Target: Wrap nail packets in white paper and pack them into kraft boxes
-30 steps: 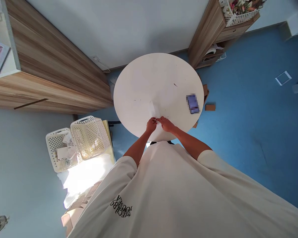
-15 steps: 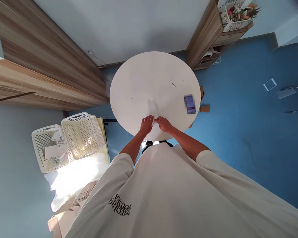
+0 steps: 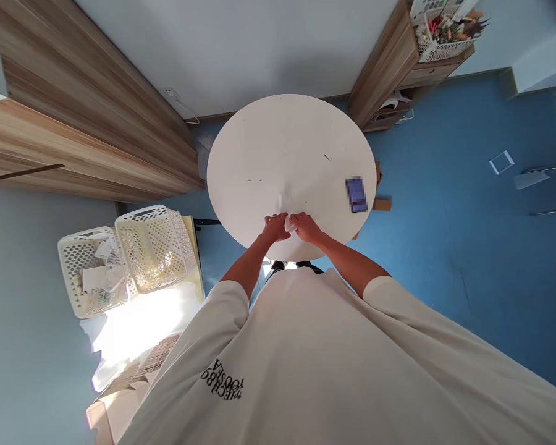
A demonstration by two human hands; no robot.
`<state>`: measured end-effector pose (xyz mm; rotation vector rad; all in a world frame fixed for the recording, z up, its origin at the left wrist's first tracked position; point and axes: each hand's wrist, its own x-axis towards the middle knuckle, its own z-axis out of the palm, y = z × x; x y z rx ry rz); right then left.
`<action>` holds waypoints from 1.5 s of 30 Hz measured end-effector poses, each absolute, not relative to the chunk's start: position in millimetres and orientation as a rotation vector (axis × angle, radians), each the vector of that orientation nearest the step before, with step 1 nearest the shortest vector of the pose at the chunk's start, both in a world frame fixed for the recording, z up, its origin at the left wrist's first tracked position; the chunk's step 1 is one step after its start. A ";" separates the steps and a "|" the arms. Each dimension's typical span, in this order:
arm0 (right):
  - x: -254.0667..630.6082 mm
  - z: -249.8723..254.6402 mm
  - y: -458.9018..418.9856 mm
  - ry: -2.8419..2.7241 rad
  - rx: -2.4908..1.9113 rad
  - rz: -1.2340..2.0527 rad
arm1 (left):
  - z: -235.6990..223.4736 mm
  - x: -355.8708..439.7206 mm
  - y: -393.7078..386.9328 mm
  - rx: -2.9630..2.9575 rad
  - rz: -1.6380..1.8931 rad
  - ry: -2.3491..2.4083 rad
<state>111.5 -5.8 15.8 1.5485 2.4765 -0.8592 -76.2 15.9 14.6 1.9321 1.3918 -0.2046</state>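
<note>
A round white table (image 3: pixel 269 154) fills the middle of the view, and my two hands meet at its near edge. My left hand (image 3: pixel 275 227) and my right hand (image 3: pixel 305 227) both press on a white sheet of paper (image 3: pixel 287 224), fingertips nearly touching. Its white-on-white outline is hard to see, and a faint fold runs away from my fingers. A pixelated phone (image 3: pixel 356 194) with a blue-purple look lies near the table's right edge, well apart from both hands.
Two white perforated plastic baskets (image 3: pixel 151 247) holding papers stand at the lower left. A wood-grain cabinet (image 3: pixel 74 123) runs along the left, and a wooden shelf (image 3: pixel 384 74) with a basket of dried flowers stands at the far right. Brown cardboard (image 3: pixel 382 204) lies on the blue floor.
My hands have drawn closer together over the paper, and less of the sheet shows beyond my fingers. The whole view has shifted slightly with my head.
</note>
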 end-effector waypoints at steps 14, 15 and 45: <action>107.9 33.4 31.2 2.294 1.438 -1.097 | 15.2 -86.0 12.3 1.507 -0.035 1.431; 107.0 32.4 35.7 2.285 1.443 -1.093 | 15.2 -85.6 12.4 1.448 0.023 1.457; 75.0 -3.6 49.4 1.562 2.399 -1.470 | 20.7 -119.3 -13.2 1.839 -0.111 1.644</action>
